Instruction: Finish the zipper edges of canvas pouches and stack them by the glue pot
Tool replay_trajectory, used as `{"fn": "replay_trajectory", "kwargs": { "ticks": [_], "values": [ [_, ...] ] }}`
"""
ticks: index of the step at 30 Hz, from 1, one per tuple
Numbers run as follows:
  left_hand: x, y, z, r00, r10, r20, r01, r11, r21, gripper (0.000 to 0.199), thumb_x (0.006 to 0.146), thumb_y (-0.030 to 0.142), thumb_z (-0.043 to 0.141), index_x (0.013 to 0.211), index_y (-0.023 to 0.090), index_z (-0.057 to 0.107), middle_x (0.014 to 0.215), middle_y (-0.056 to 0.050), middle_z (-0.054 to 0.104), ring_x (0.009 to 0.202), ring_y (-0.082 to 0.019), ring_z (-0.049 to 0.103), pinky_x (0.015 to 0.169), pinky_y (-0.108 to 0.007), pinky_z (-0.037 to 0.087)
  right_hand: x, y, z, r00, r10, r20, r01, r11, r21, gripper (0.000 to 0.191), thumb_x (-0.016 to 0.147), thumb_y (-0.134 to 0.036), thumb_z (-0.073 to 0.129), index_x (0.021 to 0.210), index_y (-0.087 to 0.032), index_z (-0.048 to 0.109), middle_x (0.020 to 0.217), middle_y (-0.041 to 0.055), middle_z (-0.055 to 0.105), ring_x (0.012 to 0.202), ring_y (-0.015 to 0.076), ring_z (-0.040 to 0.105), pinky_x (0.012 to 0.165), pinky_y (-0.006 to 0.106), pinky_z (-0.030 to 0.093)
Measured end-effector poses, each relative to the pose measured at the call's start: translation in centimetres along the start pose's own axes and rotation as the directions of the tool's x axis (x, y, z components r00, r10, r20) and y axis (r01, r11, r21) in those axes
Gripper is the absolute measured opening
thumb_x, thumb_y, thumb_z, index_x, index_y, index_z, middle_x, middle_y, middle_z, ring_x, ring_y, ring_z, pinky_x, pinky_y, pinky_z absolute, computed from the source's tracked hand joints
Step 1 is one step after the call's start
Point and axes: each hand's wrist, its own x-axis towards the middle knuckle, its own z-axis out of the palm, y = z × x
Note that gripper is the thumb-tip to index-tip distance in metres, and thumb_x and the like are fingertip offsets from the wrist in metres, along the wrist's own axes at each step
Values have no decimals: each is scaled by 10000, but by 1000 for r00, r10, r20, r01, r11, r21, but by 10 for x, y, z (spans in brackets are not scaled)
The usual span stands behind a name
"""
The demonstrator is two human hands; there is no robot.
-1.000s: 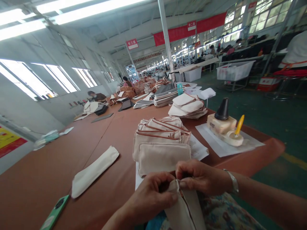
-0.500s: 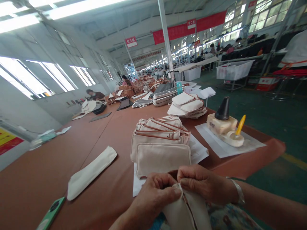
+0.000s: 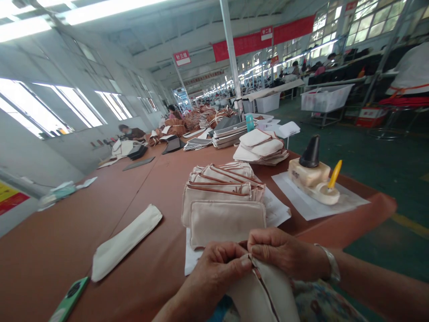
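Note:
A cream fabric piece [image 3: 250,293] with a brown-edged slit down its middle hangs near the table's front edge. My left hand [image 3: 217,273] pinches its upper end from the left, thumb on the fabric beside the slit. Close against it, my right hand [image 3: 288,252], with a bracelet at the wrist, pinches the same end from the right. Just beyond both hands lies a flat cream pouch [image 3: 228,221], in front of a pile of similar pouches [image 3: 217,190] with brown edging, resting on white paper.
The brown table [image 3: 140,237] bears a long cream piece [image 3: 127,243] and a green phone [image 3: 69,298] at left. At right are a glue container [image 3: 310,174] with a black cone and a yellow-handled brush [image 3: 335,174]. Further stacks [image 3: 261,147] and a person [image 3: 132,133] are behind.
Both hands remain pinched on the fabric. My right hand has shifted very slightly up and left, and the slit in the fabric shows a little wider near its top.

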Motion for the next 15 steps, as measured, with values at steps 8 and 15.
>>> {"fn": "replay_trajectory", "kwargs": {
  "ticks": [8,15],
  "values": [
    [1,8,2,999,-35,-5,36,978,204,352,770,455,749,794,110,686,679,-17,605,589,-92,458,544,-210,285,1,-11,-2,1000,-7,-9,7,1000,-3,389,835,-502,668,888,-146,522,746,-29,467,663,103,370,563,203,312],
    [0,8,-1,1000,3,-4,-1,927,376,348,842,464,650,811,117,662,675,19,515,610,-87,383,533,-212,242,8,-10,2,981,196,-1,-191,958,212,169,677,-217,683,751,-111,574,645,-31,533,587,78,397,533,192,285]
  ]
}}
